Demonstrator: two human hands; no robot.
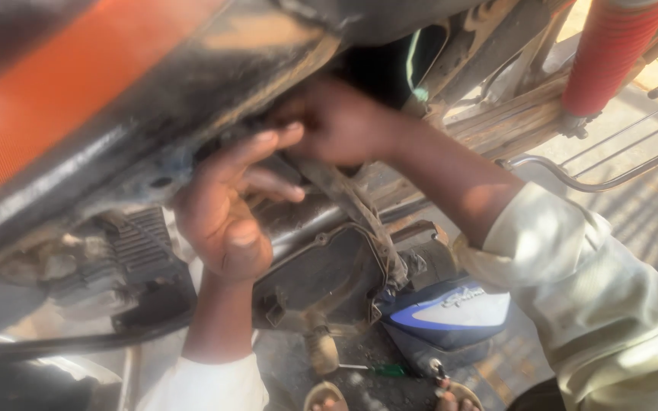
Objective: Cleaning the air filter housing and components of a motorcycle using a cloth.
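My left hand reaches up under a motorcycle's frame, fingers spread and pressed against the dirty metal below the orange tank. My right hand is tucked higher up into the dark gap under the frame, its fingers hidden, so I cannot tell what it holds. A grimy curved tube runs down from that spot, just right of my left fingers. Below the tube sits a black side box. Both arms wear pale sleeves.
The finned engine block lies at the left. A blue and white side panel rests on the ground by a green-handled screwdriver. A red shock absorber and chrome wheel rack stand at the right.
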